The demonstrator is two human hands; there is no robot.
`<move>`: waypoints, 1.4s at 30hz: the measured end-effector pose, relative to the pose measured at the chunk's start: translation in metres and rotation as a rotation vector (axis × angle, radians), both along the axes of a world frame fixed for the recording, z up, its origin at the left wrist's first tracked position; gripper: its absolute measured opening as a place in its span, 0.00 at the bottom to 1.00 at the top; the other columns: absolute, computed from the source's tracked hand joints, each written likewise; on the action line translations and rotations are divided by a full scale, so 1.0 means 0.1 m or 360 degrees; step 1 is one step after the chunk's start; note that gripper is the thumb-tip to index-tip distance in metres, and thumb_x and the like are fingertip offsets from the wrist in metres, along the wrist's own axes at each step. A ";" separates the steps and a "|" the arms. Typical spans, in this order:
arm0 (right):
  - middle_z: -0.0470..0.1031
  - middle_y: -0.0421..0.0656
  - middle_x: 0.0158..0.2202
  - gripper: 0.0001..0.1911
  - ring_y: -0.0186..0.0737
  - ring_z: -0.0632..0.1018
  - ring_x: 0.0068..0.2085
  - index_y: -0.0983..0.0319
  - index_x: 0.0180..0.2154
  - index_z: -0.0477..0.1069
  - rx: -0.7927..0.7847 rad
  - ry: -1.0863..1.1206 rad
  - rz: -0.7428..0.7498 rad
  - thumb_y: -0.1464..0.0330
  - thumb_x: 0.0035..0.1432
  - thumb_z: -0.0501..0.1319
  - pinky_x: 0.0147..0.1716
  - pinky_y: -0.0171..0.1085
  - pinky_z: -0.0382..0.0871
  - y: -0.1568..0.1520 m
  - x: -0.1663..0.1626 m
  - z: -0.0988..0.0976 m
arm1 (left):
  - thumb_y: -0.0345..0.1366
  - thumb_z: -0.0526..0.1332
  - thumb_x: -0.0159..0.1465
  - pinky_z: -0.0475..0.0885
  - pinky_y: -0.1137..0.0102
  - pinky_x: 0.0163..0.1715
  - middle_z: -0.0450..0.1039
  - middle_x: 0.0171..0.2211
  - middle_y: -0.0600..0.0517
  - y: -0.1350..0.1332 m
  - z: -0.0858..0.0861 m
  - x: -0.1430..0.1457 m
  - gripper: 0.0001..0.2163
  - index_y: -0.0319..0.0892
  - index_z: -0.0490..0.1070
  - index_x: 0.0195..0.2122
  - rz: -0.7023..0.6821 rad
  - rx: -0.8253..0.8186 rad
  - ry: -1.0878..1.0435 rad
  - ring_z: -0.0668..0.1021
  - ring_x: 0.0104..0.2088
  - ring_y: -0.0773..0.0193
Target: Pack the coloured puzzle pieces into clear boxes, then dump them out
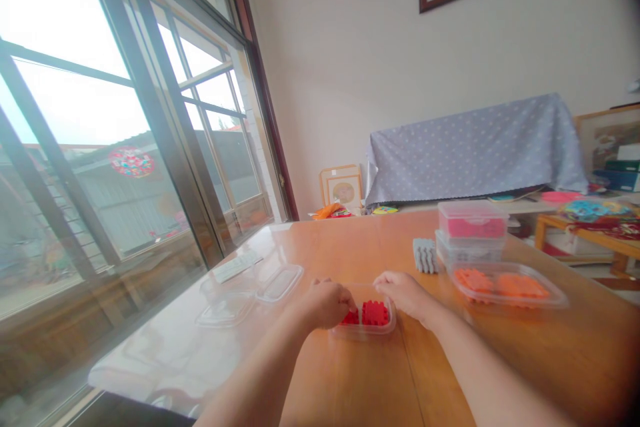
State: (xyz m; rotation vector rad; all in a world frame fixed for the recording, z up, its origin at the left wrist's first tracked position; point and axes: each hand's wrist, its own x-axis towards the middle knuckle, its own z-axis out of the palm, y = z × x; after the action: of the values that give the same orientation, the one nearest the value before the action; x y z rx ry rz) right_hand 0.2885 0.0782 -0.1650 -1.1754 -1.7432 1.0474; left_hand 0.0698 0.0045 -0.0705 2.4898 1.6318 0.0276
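A clear plastic container (367, 330) stands on the wooden table in front of me. Inside it lie two stacks of red notched pieces side by side, the right red stack (375, 313) in plain sight and the left red stack (351, 317) partly covered by my fingers. My left hand (331, 302) reaches over the container's left side, its fingers closed down on the left red stack. At the far right corner, my right hand (403, 292) has its fingers closed at the container's rim; the exact grip is blurred.
Right of the container sit a grey notched stack (425, 255), stacked lidded boxes (473, 220) with pink contents on top, and a container of orange pieces (500, 288). Clear lids (280, 282) lie at left. A glass window (145, 147) borders the table's left side.
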 end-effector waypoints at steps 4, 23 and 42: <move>0.73 0.38 0.26 0.12 0.36 0.72 0.30 0.62 0.34 0.76 -0.0016 0.0009 0.0004 0.63 0.53 0.59 0.29 0.34 0.61 0.01 0.00 -0.02 | 0.32 0.57 0.59 0.65 0.58 0.52 0.83 0.39 0.53 -0.07 0.04 0.02 0.13 0.52 0.81 0.38 0.0082 0.0067 -0.0062 0.77 0.46 0.53; 0.67 0.36 0.20 0.25 0.33 0.67 0.21 0.60 0.27 0.69 -0.0065 0.0098 -0.0313 0.46 0.59 0.56 0.26 0.35 0.61 -0.01 0.04 -0.01 | 0.34 0.65 0.56 0.71 0.63 0.55 0.77 0.52 0.47 -0.06 0.01 -1.11 0.19 0.42 0.76 0.50 0.0462 0.0279 -0.0432 0.76 0.54 0.54; 0.66 0.35 0.19 0.26 0.34 0.68 0.21 0.59 0.26 0.66 -0.0011 0.0035 -0.0273 0.45 0.60 0.54 0.26 0.35 0.60 0.05 0.03 -0.11 | 0.45 0.71 0.50 0.68 0.56 0.54 0.77 0.48 0.49 -0.09 -0.10 -1.09 0.22 0.48 0.78 0.47 0.0598 0.0039 -0.0240 0.76 0.52 0.47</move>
State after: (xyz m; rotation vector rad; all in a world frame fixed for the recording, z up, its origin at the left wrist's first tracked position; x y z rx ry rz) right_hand 0.2911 0.0828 -0.1762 -1.2881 -1.5918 0.9606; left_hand -0.0392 -0.0045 -0.0804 2.1013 2.0119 0.2746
